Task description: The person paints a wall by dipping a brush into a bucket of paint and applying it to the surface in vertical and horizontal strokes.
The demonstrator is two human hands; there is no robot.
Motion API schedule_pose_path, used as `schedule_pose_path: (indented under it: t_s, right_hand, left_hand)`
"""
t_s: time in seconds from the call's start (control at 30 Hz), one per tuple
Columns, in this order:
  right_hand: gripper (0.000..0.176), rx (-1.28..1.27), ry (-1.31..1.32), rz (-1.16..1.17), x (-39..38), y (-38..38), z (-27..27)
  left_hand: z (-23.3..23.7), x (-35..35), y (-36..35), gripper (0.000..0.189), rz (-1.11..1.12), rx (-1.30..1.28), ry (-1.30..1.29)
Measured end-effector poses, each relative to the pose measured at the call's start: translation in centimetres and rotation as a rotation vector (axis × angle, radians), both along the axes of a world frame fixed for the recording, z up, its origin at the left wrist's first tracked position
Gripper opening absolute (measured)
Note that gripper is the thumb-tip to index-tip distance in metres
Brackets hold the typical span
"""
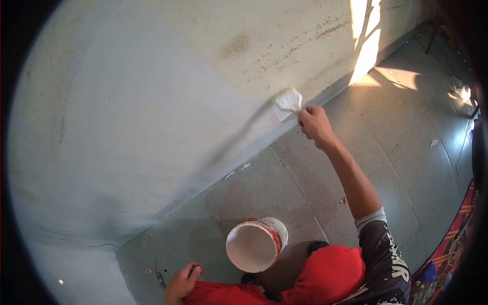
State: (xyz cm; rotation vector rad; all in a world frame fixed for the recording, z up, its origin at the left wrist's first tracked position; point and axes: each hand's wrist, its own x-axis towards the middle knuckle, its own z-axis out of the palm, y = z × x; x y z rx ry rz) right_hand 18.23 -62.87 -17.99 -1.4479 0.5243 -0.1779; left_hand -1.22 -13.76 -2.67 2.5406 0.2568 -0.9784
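My right hand (316,123) is closed round the handle of a white-coated brush (288,100), whose head is at the lower part of the wall (152,101), just above the floor edge. A smooth whitish coat covers the wall to the left of the brush; to the right the surface is yellowish with brown stains. My left hand (182,283) rests by my red-clad knee with its fingers curled; whether anything is in them is too hidden to tell. Between my hands a white bucket (281,230) with red marks on its rim stands on the floor, its inside whitish.
Grey floor tiles (376,147) run along the wall base. A patterned red mat (455,223) with several items lies at the lower right. A whitish object (461,90) sits at the far right. Sunlight falls on the wall and floor at the upper right.
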Motion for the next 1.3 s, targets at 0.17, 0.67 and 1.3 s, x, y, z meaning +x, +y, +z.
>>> schedule_pose_path:
  t_s: [0.17,0.67,1.3]
  right_hand:
    - [0.024,-0.001,-0.217,0.007,-1.5,-1.0,10.1]
    - [0.027,0.026,0.233,-0.06,-2.6,0.4,-14.0]
    - [0.022,0.113,-0.308,0.011,-0.1,-0.1,6.1]
  left_hand:
    - [-0.8,0.7,-0.4,0.034,-0.032,0.004,-0.005]
    - [0.8,-1.7,0.1,0.036,0.101,0.123,0.014]
    - [1.6,-2.8,-1.0,0.033,0.111,0.177,-0.116]
